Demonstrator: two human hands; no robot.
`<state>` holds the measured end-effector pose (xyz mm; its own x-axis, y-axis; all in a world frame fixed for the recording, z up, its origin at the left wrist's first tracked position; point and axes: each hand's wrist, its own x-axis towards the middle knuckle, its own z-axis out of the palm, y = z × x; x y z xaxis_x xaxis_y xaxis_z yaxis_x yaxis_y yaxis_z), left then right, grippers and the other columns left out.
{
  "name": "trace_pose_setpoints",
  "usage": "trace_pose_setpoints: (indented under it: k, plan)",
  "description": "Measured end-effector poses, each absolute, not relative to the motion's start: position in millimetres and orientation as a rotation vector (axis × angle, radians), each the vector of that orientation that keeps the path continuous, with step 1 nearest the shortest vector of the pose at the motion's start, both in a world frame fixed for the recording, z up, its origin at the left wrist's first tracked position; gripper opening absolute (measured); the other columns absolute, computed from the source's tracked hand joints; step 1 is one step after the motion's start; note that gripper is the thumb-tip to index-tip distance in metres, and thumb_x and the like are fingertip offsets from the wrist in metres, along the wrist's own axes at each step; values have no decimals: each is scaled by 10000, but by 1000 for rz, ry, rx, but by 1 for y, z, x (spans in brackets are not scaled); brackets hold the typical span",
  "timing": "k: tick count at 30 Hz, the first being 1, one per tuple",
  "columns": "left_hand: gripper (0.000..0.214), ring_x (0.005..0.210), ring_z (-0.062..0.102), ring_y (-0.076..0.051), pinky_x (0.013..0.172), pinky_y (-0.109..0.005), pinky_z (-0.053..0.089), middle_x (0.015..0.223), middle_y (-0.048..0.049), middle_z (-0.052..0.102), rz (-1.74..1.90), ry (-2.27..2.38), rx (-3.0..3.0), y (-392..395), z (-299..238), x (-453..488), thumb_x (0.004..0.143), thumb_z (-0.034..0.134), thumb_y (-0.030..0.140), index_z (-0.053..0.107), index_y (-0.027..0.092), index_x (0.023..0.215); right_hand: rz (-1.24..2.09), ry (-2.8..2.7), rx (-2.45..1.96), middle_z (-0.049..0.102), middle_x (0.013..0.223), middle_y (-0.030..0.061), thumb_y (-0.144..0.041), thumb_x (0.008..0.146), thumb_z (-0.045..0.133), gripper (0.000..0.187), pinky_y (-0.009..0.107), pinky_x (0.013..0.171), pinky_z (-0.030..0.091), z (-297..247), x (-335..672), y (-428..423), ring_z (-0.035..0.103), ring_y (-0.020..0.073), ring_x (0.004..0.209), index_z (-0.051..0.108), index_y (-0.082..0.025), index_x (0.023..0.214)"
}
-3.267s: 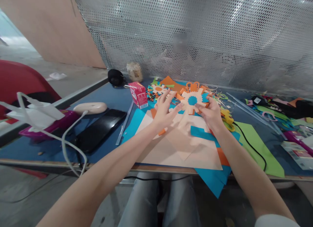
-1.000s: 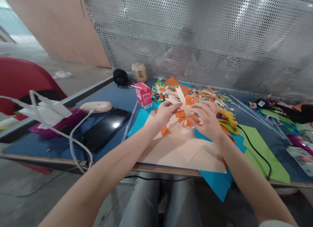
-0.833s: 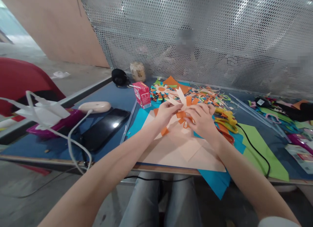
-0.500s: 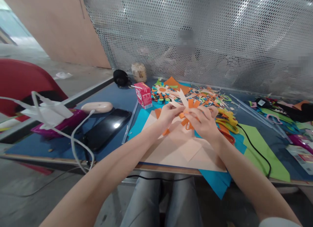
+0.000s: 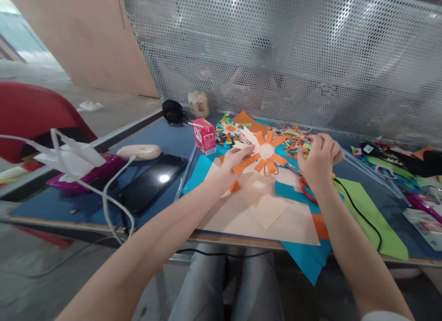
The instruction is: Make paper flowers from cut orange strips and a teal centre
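My left hand (image 5: 236, 160) is closed, pinching an orange paper flower (image 5: 259, 139) by its left side above the table. The flower has a pale round centre and several strip petals, some bent into loops at the bottom. Pale pointed paper strips stick up beside my left fingertips. My right hand (image 5: 319, 160) hovers over the yellow glue gun (image 5: 334, 176), thumb apart from the bent fingers. It hides nearly all of the gun; only a bit of yellow by the black cord shows. Below its palm lie red-handled scissors (image 5: 306, 190).
Pale sheets (image 5: 255, 219) lie over blue paper, with a green sheet (image 5: 359, 219) at right. Paper scraps (image 5: 293, 137) pile up behind. A pink drink carton (image 5: 205, 136), black phone (image 5: 155, 182) and white cable (image 5: 103, 196) are on the left. A perforated metal panel (image 5: 214, 44) stands behind.
My right hand has let go of the orange flower and moved right, over the glue gun. My left hand keeps the flower, which now shows its whole face. The scissors' blades have come into sight.
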<state>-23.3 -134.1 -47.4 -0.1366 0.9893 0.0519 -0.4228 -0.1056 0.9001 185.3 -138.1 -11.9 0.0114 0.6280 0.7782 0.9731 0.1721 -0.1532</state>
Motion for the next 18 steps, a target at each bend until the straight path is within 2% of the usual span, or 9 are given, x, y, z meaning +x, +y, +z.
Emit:
trace_pose_setpoints:
  k: [2, 4, 5, 7, 10, 13, 16, 18]
  plan:
    - [232, 608, 584, -104, 576, -223, 466, 694, -17, 620, 1525, 905, 768, -132, -46, -23, 551, 756, 292, 618, 165, 686, -450, -1556, -2088, 471, 1177, 261, -439, 777, 477, 504, 622, 868, 254, -11, 203, -125, 372, 418, 1143, 526, -71, 1118]
    - [240, 588, 584, -98, 566, -223, 466, 696, -21, 625, 1521, 891, 748, -133, -45, -22, 548, 762, 285, 617, 159, 693, -334, -1445, -2320, 526, 1069, 311, -476, 688, 581, 570, 671, 800, 267, -14, 219, -113, 421, 481, 1078, 580, -20, 1031]
    - [247, 577, 585, -101, 552, -225, 464, 688, -26, 625, 1512, 891, 754, -133, -45, -22, 553, 761, 293, 614, 156, 695, -192, -1401, -2538, 547, 1070, 285, -513, 682, 572, 558, 667, 796, 283, -16, 225, -108, 435, 472, 1080, 603, -63, 1011]
    - [267, 560, 591, -115, 521, -234, 463, 665, -38, 622, 1481, 911, 761, -134, -44, -22, 559, 761, 318, 603, 152, 695, -66, -1419, -2684, 570, 1084, 243, -582, 686, 529, 563, 642, 798, 319, -19, 233, -102, 475, 434, 1068, 629, -121, 994]
    - [283, 557, 601, -127, 510, -243, 473, 652, -43, 624, 1463, 913, 772, -136, -43, -22, 563, 761, 329, 595, 150, 705, -14, -1458, -2714, 566, 1133, 214, -611, 652, 554, 590, 563, 788, 396, -21, 237, -98, 511, 382, 1063, 627, -161, 1027]
    - [284, 564, 606, -130, 513, -242, 483, 653, -42, 631, 1477, 915, 752, -138, -41, -23, 557, 763, 313, 590, 149, 711, 19, -1442, -2688, 562, 1164, 200, -536, 647, 600, 559, 506, 792, 435, -21, 239, -98, 520, 366, 1077, 613, -166, 1065]
    - [297, 567, 608, -130, 525, -249, 485, 661, -40, 634, 1472, 918, 748, -138, -42, -23, 561, 759, 327, 593, 151, 732, 37, -1419, -2615, 559, 1166, 204, -463, 659, 602, 557, 484, 807, 446, -18, 240, -100, 533, 364, 1069, 581, -144, 1115]
    - [297, 560, 602, -121, 539, -251, 486, 662, -32, 629, 1475, 904, 751, -138, -42, -23, 568, 752, 334, 597, 151, 743, -29, -1375, -2552, 544, 1160, 235, -445, 635, 633, 644, 500, 796, 444, -16, 241, -103, 536, 384, 1048, 527, -110, 1175]
